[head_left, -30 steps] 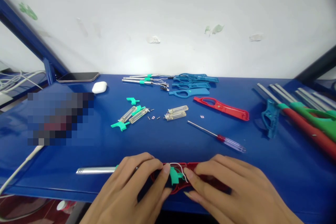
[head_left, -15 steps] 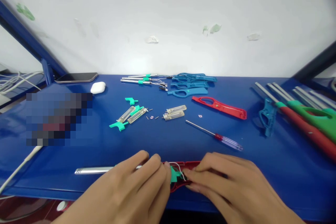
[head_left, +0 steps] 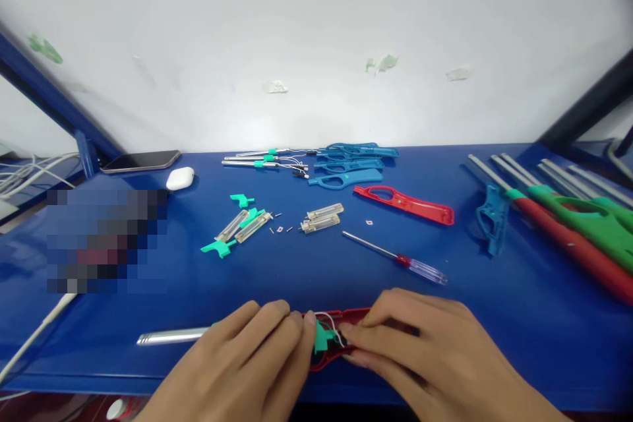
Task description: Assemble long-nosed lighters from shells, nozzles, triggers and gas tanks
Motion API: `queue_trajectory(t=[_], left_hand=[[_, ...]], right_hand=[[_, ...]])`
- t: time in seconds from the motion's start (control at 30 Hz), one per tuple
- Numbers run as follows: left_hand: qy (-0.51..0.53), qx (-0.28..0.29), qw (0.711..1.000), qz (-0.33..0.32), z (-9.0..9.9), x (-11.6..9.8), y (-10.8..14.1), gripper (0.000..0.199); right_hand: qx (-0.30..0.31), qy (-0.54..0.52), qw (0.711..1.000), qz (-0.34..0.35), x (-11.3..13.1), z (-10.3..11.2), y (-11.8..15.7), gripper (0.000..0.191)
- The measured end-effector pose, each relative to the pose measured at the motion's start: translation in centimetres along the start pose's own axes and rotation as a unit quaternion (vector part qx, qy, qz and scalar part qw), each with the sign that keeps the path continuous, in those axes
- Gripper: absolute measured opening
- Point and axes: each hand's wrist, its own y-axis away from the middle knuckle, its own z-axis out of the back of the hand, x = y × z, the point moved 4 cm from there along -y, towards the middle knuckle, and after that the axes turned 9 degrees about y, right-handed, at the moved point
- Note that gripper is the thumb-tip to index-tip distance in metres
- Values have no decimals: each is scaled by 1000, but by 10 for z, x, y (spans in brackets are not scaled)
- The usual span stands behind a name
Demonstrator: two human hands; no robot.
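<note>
At the table's front edge, both hands are on a half-assembled gas lighter with an open red casing half (head_left: 333, 362). My left hand (head_left: 247, 359) is closed over its front part, near the silver metal tube (head_left: 173, 336) that sticks out to the left. A green trigger (head_left: 322, 337) and a looped white wire (head_left: 332, 321) show between the hands. My right hand (head_left: 425, 349) is closed on the casing's rear part, fingertips pressing by a small dark piece beside the trigger. Its fingers hide most of what lies inside the casing.
Beyond the hands lie a screwdriver (head_left: 420, 268), another red casing half (head_left: 410, 204), clear fuel tanks (head_left: 321, 223), green triggers (head_left: 220, 248) and blue casings (head_left: 346, 178). Whole lighters (head_left: 558, 224) rest at right. A phone (head_left: 141, 161) and white earbud case (head_left: 180, 179) are at left.
The camera view has shifted slightly, so the table things appear a little further left. Both hands keep their hold on the red lighter casing, fingers almost unchanged.
</note>
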Motion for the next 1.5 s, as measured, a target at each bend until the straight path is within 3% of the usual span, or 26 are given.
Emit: queue_trajectory(t=[0.13, 0.33, 0.4, 0.53, 1.0, 1.27, 1.5], left_hand=[[83, -51, 990, 104, -8, 8, 21, 56], [139, -98, 977, 129, -3, 25, 20, 49], [168, -114, 969, 141, -1, 26, 15, 44], [202, -111, 962, 146, -1, 23, 9, 44], [242, -132, 950, 144, -6, 21, 10, 29], [231, -151, 951, 137, -4, 23, 8, 26], [209, -164, 956, 126, 2, 20, 2, 28]], right_hand=[[-13, 2, 1000, 12, -3, 2, -2, 23], [-97, 102, 989, 48, 4, 12, -7, 35], [-89, 129, 985, 68, 9, 12, -10, 42], [-35, 111, 990, 84, 12, 10, -17, 46], [-51, 96, 990, 88, 11, 12, -19, 36], [-68, 76, 993, 58, 7, 10, -14, 39], [-157, 109, 976, 100, 11, 25, -12, 32]])
